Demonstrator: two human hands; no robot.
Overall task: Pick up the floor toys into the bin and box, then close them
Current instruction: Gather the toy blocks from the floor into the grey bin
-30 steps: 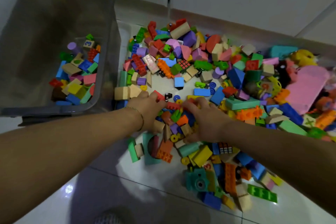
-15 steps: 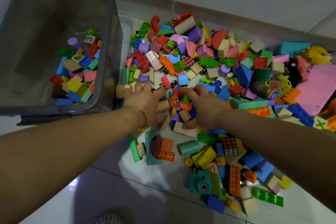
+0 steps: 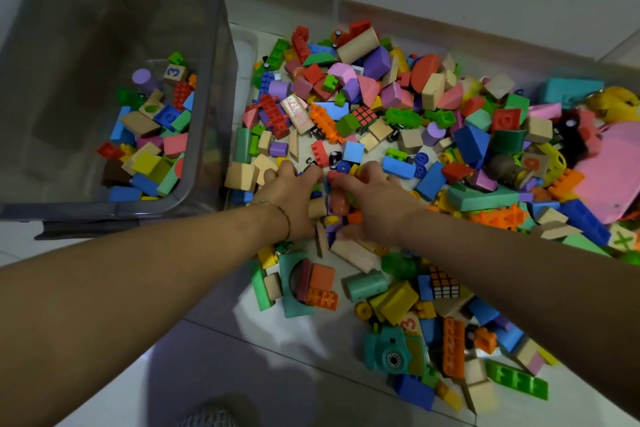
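Note:
A big heap of coloured toy blocks (image 3: 398, 107) covers the white floor, with foam shapes, plastic bricks and wooden pieces mixed. A grey plastic bin (image 3: 211, 55) stands open at the left with several blocks in its bottom. My left hand (image 3: 292, 199) and my right hand (image 3: 372, 204) face each other in the middle of the heap, fingers curled round a small clump of blocks (image 3: 334, 204) cupped between them. The clump rests on the floor among other pieces. A thin bracelet sits on my left wrist.
A pink flat toy (image 3: 613, 170) and a yellow toy (image 3: 616, 104) lie at the right edge. A teal toy camera (image 3: 389, 354) and two cube puzzles (image 3: 443, 282) sit near me. White cabinet doors run along the back. A grey lid edge shows under the bin.
Both hands have pushed forward through the heap and drawn closer together, gathering a clump of small blocks between them. The view has tilted slightly down.

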